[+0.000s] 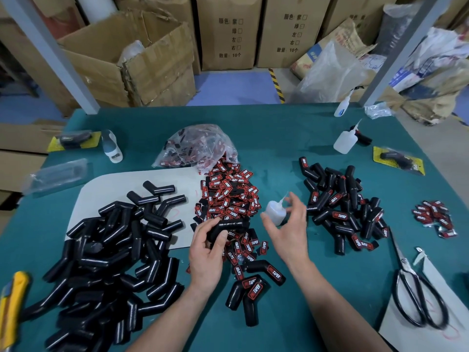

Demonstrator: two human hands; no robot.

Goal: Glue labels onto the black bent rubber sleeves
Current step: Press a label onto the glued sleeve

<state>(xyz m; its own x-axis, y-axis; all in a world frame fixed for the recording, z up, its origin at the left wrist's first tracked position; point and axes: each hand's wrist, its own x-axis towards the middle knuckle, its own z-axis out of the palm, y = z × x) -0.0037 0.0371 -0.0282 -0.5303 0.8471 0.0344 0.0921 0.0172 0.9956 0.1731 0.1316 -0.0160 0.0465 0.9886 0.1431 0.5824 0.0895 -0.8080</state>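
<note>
My left hand [206,252] grips one black bent rubber sleeve [228,226] above the heap of red-and-black labels [229,196] in the middle of the table. My right hand [289,229] hovers with fingers spread just beside a small white glue bottle [275,210], close to it but not closed on it. A big pile of unlabelled sleeves [109,255] lies at the left. Sleeves with labels on them [340,204] are heaped at the right, and three more [253,283] lie near my wrists.
A plastic bag of labels [195,146] sits behind the heap. Two more glue bottles [346,139] stand at the back right. Black scissors [416,295] lie at the right, a small label pile [434,215] beyond them, a yellow knife [11,308] at the left edge.
</note>
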